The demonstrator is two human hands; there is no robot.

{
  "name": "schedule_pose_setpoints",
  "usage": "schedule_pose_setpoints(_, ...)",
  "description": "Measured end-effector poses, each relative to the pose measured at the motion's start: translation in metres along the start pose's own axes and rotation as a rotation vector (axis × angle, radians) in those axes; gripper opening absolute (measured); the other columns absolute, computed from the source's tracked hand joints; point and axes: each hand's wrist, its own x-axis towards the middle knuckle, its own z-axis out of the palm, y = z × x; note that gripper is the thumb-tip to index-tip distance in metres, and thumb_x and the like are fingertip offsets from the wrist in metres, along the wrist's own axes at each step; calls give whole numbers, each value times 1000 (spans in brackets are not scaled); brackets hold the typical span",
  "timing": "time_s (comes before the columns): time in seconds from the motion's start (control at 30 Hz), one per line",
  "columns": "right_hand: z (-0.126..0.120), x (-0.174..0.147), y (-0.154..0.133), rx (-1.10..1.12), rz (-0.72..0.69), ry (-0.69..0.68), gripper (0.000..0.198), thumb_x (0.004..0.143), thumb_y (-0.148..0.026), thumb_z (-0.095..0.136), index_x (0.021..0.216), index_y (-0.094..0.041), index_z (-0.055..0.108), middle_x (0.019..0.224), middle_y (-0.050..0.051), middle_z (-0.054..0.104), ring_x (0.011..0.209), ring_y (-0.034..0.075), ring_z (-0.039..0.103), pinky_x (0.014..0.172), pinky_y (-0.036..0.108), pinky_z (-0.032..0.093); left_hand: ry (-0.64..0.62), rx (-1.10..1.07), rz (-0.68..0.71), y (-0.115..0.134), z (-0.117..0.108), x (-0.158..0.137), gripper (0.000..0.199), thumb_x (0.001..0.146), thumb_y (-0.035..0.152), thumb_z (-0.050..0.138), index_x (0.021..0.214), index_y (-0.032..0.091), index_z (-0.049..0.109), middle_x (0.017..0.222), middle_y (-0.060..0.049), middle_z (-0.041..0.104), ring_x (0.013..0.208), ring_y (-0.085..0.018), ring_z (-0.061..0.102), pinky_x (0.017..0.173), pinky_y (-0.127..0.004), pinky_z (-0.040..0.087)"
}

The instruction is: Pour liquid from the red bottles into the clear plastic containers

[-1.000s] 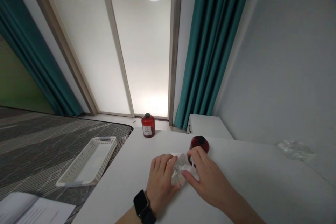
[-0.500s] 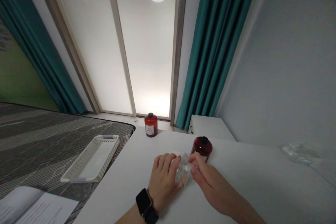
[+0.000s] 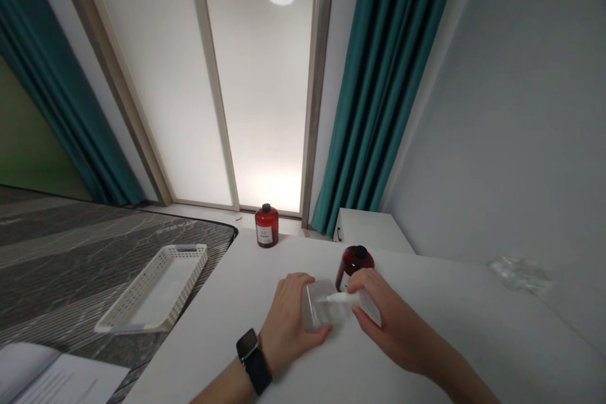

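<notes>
My left hand (image 3: 291, 315) is wrapped around the left side of a clear square-sided plastic bottle (image 3: 316, 312) above the white table (image 3: 227, 328). Between the thumb and fingers of my right hand (image 3: 381, 319) is a white nozzle-like piece (image 3: 343, 298), its narrow end pointing left at the bottle. A clear rounded part sits by the same fingers; I cannot tell whether it joins the white piece. Just behind my right hand stands a dark red bottle (image 3: 356, 260) with a black cap, partly hidden by the fingers.
Another red bottle (image 3: 267, 227) with a white label stands at the table's far left corner. Crumpled clear plastic (image 3: 519, 274) lies at right. A white perforated basket (image 3: 156, 290) and open booklet (image 3: 66, 375) lie left of the table. Behind is a white cabinet (image 3: 372, 230).
My hands have drawn apart slightly, bringing the clear bottle and the white nozzle-like piece into plainer view. The whole scene has shifted a little to the left.
</notes>
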Motion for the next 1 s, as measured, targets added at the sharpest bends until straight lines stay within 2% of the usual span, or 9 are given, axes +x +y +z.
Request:
schedule_pose_setpoints(0.27, 2, -43, 28, 152, 278, 138, 12, 85, -23, 54, 97, -23, 52, 95, 4, 60, 93, 22, 58, 86, 37, 45, -148, -252, -150, 3, -2, -1, 66, 59, 12, 74, 117, 19, 44, 112, -8, 57, 103, -26, 57, 92, -42, 48)
schedule_pose_setpoints(0.33, 9, -55, 40, 321, 333, 196, 10, 84, -30, 58, 90, -22, 53, 89, 3, 61, 91, 22, 59, 84, 36, 45, -214, -328, -176, 6, -5, 1, 61, 62, 11, 73, 115, 19, 44, 110, -7, 59, 103, -25, 59, 91, -41, 49)
schedule_pose_setpoints(0.43, 23, -65, 50, 685, 456, 283, 24, 82, -44, 61, 83, -22, 50, 80, 1, 64, 75, 20, 58, 71, 33, 44, -287, -389, -172, 11, -9, 8, 53, 66, 16, 76, 111, 18, 48, 107, -7, 60, 101, -25, 60, 91, -41, 50)
schedule_pose_setpoints(0.5, 33, -66, 50, 862, 509, 388, 33, 75, -50, 66, 75, -23, 47, 73, 1, 64, 69, 19, 58, 71, 33, 43, -276, -384, -125, 11, -10, 13, 49, 67, 20, 77, 109, 18, 51, 108, -7, 59, 101, -24, 60, 91, -41, 51)
schedule_pose_setpoints(0.57, 40, -64, 45, 1021, 525, 441, 32, 74, -48, 67, 75, -23, 46, 73, 1, 64, 73, 19, 59, 76, 35, 44, -238, -359, -87, 10, -8, 16, 46, 70, 24, 76, 110, 18, 53, 107, -7, 59, 100, -24, 60, 90, -41, 51)
schedule_pose_setpoints(0.67, 46, -59, 35, 1064, 511, 456, 31, 74, -47, 67, 76, -24, 46, 74, 1, 64, 75, 19, 60, 78, 36, 45, -185, -336, -98, 6, -2, 14, 50, 73, 25, 73, 119, 19, 51, 107, -7, 61, 98, -24, 61, 90, -42, 52)
schedule_pose_setpoints(0.8, 43, -59, 37, 1058, 514, 523, 33, 72, -48, 68, 76, -23, 48, 73, 1, 64, 73, 19, 59, 76, 36, 46, -73, -313, -217, 2, 6, 3, 68, 77, 26, 69, 135, 18, 36, 107, -7, 62, 97, -23, 63, 94, -46, 51)
schedule_pose_setpoints(0.87, 37, -62, 46, 1046, 518, 594, 34, 73, -50, 67, 76, -23, 48, 76, 1, 63, 73, 18, 58, 76, 36, 47, -42, -295, -237, 1, 6, -3, 65, 78, 28, 68, 133, 17, 36, 108, -9, 63, 100, -24, 64, 95, -48, 50)
schedule_pose_setpoints(1.0, 22, -70, 70, 981, 559, 734, 33, 72, -48, 68, 77, -23, 48, 85, 2, 64, 74, 16, 57, 74, 33, 47, -99, -285, -199, -2, 4, -13, 57, 75, 31, 71, 124, 20, 44, 116, -11, 64, 108, -29, 64, 95, -50, 51)
